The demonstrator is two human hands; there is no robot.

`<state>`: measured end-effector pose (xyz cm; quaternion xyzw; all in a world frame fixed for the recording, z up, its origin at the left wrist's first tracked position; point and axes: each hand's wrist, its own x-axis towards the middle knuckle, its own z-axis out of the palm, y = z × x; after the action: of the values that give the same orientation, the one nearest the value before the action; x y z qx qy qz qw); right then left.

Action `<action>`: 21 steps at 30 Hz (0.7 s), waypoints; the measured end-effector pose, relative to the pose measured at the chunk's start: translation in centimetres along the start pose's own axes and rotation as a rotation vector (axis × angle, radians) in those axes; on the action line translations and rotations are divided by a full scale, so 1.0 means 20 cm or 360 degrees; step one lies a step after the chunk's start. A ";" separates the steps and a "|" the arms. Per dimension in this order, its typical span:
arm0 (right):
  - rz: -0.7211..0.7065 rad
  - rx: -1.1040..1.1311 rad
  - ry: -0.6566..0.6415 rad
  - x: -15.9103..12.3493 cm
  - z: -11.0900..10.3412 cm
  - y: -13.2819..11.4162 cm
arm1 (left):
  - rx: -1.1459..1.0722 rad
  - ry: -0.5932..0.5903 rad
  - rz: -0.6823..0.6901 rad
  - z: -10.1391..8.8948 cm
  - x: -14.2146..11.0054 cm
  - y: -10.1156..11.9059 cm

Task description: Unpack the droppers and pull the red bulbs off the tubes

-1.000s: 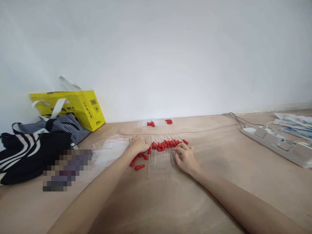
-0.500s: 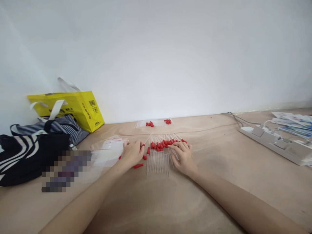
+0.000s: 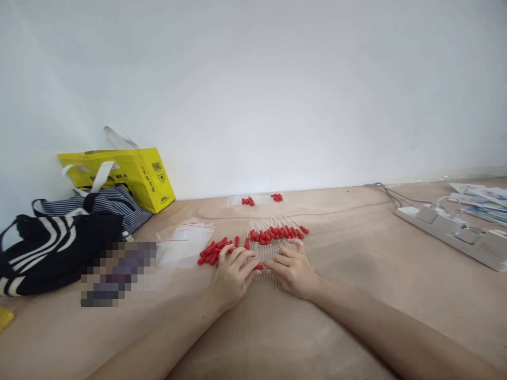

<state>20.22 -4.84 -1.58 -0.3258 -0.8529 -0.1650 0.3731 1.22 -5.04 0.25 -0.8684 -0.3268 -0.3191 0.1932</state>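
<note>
Several clear thin tubes [image 3: 266, 252] lie side by side on the tan surface, with a row of red rubber bulbs [image 3: 277, 233] across their far ends. My left hand [image 3: 233, 273] is curled at the tubes' near left end, its fingertips pinching one red bulb [image 3: 258, 267]. My right hand [image 3: 293, 270] sits opposite it, fingers bent and closed on the near end of a tube. The two hands almost touch. A loose heap of red bulbs [image 3: 213, 253] lies just beyond my left hand.
Clear zip bags [image 3: 185, 240] lie left of the heap. A flat bag with a few red bulbs [image 3: 259, 199] sits near the wall. Striped bags [image 3: 59, 245] and a yellow bag [image 3: 130, 171] stand at left. A white power strip [image 3: 455, 235] and papers lie at right.
Both hands have drawn back toward me, from the bulb row to the tubes' near ends, and come together. The loose red bulbs left of the tubes now lie uncovered in a heap.
</note>
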 end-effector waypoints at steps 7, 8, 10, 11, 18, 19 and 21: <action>-0.0049 0.0056 0.0016 -0.01 -0.02 -0.01 | -0.0015 0.0026 0.0096 -0.04 -0.02 -0.01; -0.0055 0.0059 0.0018 -0.01 -0.02 -0.01 | -0.0008 0.0024 0.0098 -0.04 -0.02 0.00; -0.0057 0.0061 0.0013 -0.01 -0.02 -0.01 | 0.0003 0.0012 0.0093 -0.04 -0.02 0.00; -0.0056 0.0063 0.0006 -0.01 -0.02 -0.01 | 0.0003 0.0010 0.0090 -0.04 -0.02 0.00; 0.0150 0.0052 0.0066 -0.02 -0.03 0.03 | 0.0049 0.0039 -0.0096 -0.08 -0.08 -0.10; 0.0165 0.0058 0.0059 -0.02 -0.02 0.04 | 0.0052 0.0060 -0.0117 -0.09 -0.10 -0.12; 0.0174 0.0078 0.0022 -0.02 0.00 0.04 | 0.0023 0.0102 -0.0170 -0.10 -0.12 -0.14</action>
<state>20.98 -4.39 -1.74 -0.3615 -0.8349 -0.1256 0.3955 -2.95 -5.08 0.38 -0.8376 -0.3685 -0.3544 0.1925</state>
